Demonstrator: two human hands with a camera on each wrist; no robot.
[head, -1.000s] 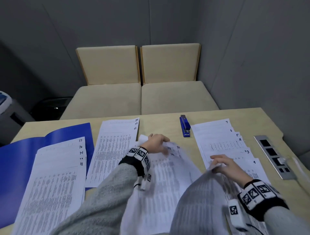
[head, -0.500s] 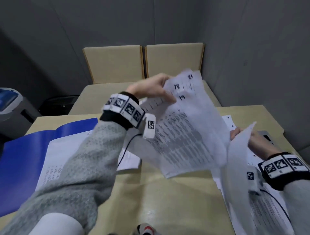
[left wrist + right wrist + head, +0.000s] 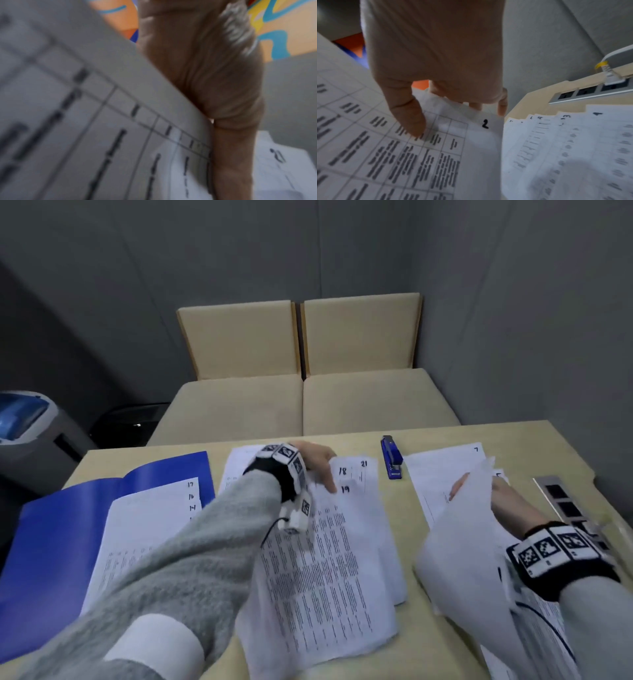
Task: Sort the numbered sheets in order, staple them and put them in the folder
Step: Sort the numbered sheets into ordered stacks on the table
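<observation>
Fingers of the left hand (image 3: 317,462) pinched the fanned sheets 18, 19, 21 (image 3: 346,529) at 12 o'clock; the right hand (image 3: 503,501) gripped sheet 2 (image 3: 485,123) at 3 o'clock. Loosely held, either bundle could have slipped and scrambled the sorted piles.

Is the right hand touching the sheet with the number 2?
Touching. The right wrist view shows the right hand pinching the sheet marked 2, thumb on top, fingers behind its edge.

The head camera is looking down across the table (image 3: 421,542); both wrist cameras are peering closely along fingers, sharing its numbered sheets (image 3: 471,155).
</observation>
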